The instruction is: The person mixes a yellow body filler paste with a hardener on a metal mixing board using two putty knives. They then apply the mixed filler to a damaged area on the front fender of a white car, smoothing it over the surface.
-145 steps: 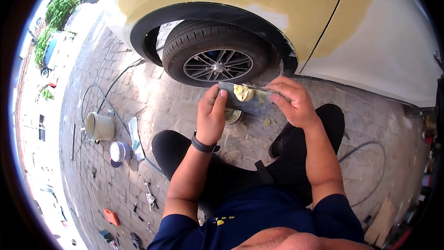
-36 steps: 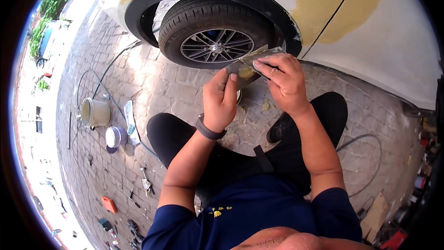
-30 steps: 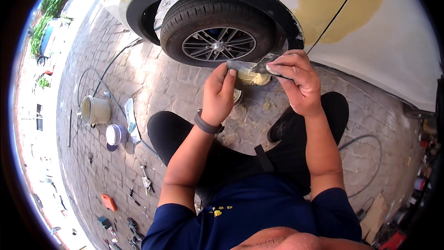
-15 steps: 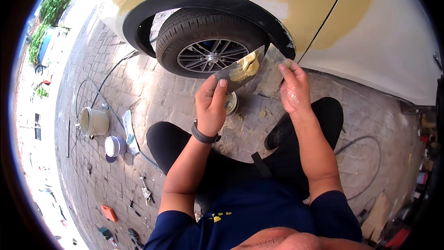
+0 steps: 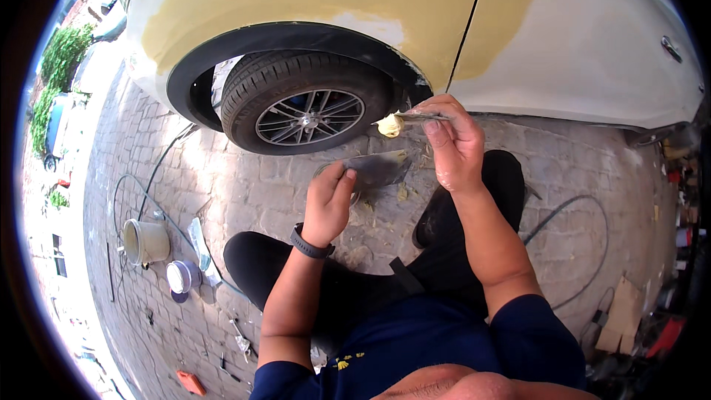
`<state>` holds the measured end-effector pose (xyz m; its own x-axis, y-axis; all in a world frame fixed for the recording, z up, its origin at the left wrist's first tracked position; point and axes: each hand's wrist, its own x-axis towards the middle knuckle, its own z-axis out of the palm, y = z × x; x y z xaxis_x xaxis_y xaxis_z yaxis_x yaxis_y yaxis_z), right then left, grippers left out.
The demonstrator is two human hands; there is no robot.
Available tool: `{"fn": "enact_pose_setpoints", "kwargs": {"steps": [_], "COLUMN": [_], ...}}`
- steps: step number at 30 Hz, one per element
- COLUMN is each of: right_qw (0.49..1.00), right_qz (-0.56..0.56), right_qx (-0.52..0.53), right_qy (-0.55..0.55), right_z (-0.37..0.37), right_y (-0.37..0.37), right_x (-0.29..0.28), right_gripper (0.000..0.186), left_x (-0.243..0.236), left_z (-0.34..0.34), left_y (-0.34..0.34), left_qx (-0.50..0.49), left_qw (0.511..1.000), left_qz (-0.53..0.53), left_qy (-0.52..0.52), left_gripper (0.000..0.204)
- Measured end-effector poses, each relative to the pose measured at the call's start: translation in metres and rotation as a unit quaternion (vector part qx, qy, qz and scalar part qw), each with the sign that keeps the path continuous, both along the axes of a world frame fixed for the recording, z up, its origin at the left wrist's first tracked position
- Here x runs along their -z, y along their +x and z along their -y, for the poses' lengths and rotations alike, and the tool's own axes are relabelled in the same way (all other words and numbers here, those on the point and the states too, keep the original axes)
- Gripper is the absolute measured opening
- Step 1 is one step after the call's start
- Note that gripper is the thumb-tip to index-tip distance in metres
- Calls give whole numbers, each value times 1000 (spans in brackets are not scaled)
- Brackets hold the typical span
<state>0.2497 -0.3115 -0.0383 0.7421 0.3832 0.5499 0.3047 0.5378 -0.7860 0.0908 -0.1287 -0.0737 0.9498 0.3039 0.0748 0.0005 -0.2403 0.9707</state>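
Note:
My right hand (image 5: 458, 150) grips a thin putty spreader (image 5: 424, 116), raised near the back of the wheel arch, with a lump of yellowish putty (image 5: 390, 126) on its left end. Lower and to the left, my left hand (image 5: 328, 204) pinches a flat grey spreader (image 5: 376, 169) between thumb and fingers. A thin smear of putty shows along its far edge. Both spreaders are apart. In front of me is the white car panel (image 5: 296, 0) with broad yellowish filler patches, above the wheel (image 5: 309, 120). Neither spreader visibly touches the car.
On the brick paving to the left stand an open bucket (image 5: 146, 242) and a white tub (image 5: 183, 276). A hose (image 5: 159, 207) runs beside them. An orange object (image 5: 191, 383) and small tools lie lower left. Cardboard (image 5: 622, 316) and another hose loop (image 5: 603, 226) are at right.
The two spreaders have separated. The putty lump is now on the right spreader's end, and the left spreader has lowered. My view has shifted, so the car sits lower and further left.

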Motion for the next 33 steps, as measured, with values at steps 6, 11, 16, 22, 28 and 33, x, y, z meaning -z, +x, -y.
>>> {"fn": "enact_pose_setpoints", "kwargs": {"steps": [6,11,16,22,28,33], "right_qw": [972,944,995,952,990,960], "right_qz": [145,163,-65,120,-58,-82], "right_qx": [-48,-70,-3,-38,-87,44], "right_qy": [-176,-276,-74,-280,-90,-264], "right_z": [4,17,10,13,5,5], "right_y": [-6,17,10,13,3,6], "right_x": [-5,-7,6,5,17,18], "right_gripper": [19,19,16,22,24,19], "left_x": [-13,-17,-4,-21,-3,-18], "left_z": [6,-4,-9,-3,-1,-14], "left_y": [6,4,8,5,7,10], "left_qx": [-66,-81,-49,-116,-101,-196], "left_qw": [965,960,967,952,970,924], "left_qz": [65,85,62,88,57,133], "left_qy": [-244,-255,-240,-270,-214,-298], "left_gripper": [28,28,28,28,27,27]}}
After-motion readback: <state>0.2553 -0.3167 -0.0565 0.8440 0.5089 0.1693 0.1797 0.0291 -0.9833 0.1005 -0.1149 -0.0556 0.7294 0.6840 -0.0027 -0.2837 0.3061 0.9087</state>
